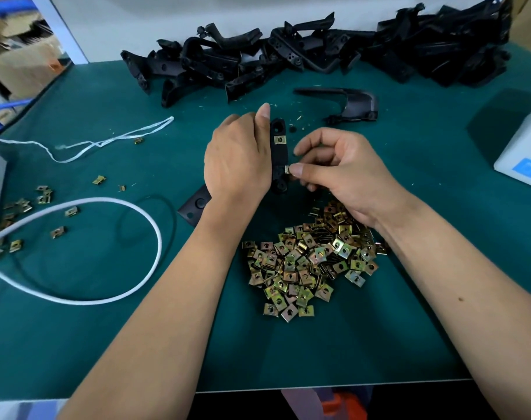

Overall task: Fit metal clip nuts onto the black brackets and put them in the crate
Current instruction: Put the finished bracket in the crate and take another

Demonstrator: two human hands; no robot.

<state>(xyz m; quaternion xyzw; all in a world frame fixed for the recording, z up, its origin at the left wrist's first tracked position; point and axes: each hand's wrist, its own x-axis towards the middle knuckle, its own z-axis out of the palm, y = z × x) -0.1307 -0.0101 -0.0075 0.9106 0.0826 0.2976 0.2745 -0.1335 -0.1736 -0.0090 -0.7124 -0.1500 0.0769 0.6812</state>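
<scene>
My left hand (238, 156) grips a black bracket (278, 156) above the green table, its long side facing me. One brass-coloured clip nut (278, 139) sits on the bracket's upper part. My right hand (340, 171) pinches a second clip nut (287, 169) between thumb and forefinger, pressed against the bracket's right edge lower down. A heap of loose clip nuts (311, 259) lies on the mat under my right wrist. A long pile of black brackets (318, 53) stretches along the back of the table. No crate is in view.
A single black bracket (346, 104) lies behind my hands. Another black part (194, 204) pokes out under my left wrist. A white cable loop (106, 253), white string (106, 140) and scattered nuts (25, 204) lie on the left. A white box (524, 150) stands at the right edge.
</scene>
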